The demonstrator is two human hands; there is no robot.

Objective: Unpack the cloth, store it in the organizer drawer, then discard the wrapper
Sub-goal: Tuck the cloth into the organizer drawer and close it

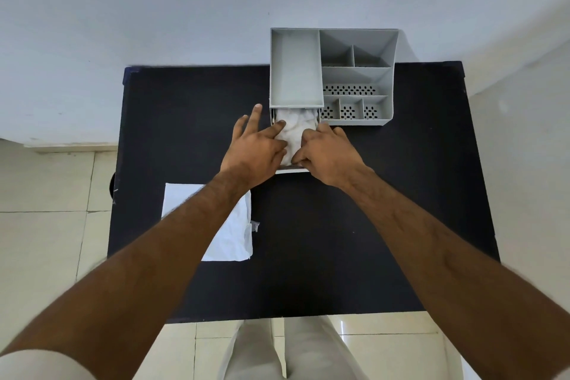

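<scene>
A grey plastic organizer (357,77) stands at the back of the black table (324,241). Its drawer (291,168) is pulled out toward me under the left compartment. A crumpled white cloth (296,126) lies inside the drawer. My left hand (257,146) rests on the cloth's left side with fingers spread, the index finger raised. My right hand (327,154) presses on the cloth's right side, fingers curled down into the drawer. A flat white wrapper (234,234) lies on the table near the left, partly hidden under my left forearm.
The organizer has several small compartments (350,111) on its right, some with perforated floors. A white wall (185,9) runs behind the table. Tiled floor (46,225) surrounds it, and my legs (293,348) show below the front edge.
</scene>
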